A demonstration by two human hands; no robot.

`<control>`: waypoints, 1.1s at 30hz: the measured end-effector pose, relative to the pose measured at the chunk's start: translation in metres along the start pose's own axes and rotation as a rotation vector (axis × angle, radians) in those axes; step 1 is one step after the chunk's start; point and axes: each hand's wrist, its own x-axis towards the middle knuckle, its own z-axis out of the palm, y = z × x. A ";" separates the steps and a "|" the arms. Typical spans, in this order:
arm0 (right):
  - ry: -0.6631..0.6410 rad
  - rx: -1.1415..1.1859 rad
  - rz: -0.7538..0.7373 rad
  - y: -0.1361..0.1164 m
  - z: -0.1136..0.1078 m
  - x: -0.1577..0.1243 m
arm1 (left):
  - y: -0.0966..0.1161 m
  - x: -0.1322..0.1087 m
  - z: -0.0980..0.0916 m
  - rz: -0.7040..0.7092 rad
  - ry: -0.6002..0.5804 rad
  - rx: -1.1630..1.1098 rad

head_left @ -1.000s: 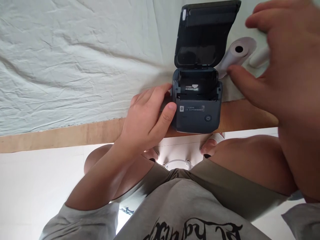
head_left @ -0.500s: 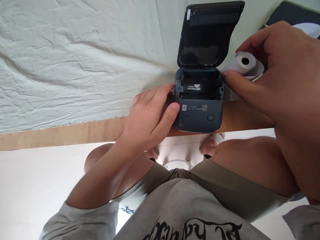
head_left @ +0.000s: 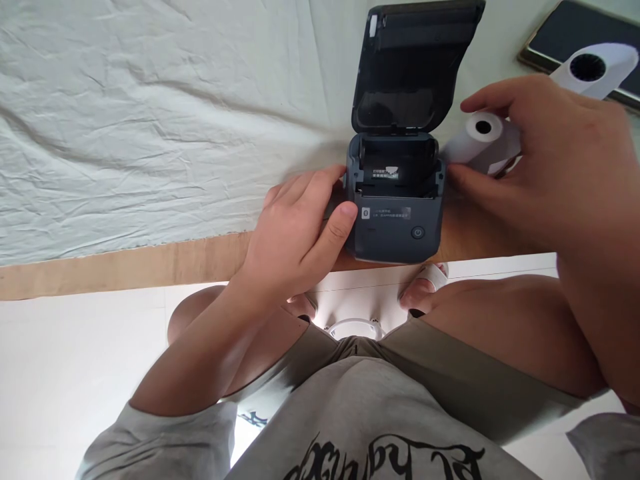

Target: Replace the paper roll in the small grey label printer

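Observation:
A dark blue-grey portable thermal printer [head_left: 395,230] sits at the table's front edge, its black lid [head_left: 407,63] swung up and its paper bay [head_left: 395,157] exposed with no roll inside. My left hand [head_left: 295,227] holds the printer's left side, thumb and fingertips against the casing. Just right of the printer stands a white paper roll [head_left: 483,133], its hollow core facing up and its loose end hanging at the right. Around that roll my right hand [head_left: 555,153] is open, index finger and thumb spread apart; its other fingers are hidden.
At the upper right, a second white paper roll [head_left: 590,67] with a larger black core stands beside or over a dark phone-like slab [head_left: 575,27]. A wrinkled pale green cloth [head_left: 175,133] covers the table, with a bare wooden edge [head_left: 125,267] along my side.
My right finger and thumb have spread apart around the paper roll, letting it go. More of the second roll shows behind the hand. My left hand stays on the printer.

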 end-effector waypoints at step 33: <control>0.308 0.136 -0.078 -0.008 0.009 -0.003 | 0.004 0.002 -0.002 -0.021 -0.019 -0.042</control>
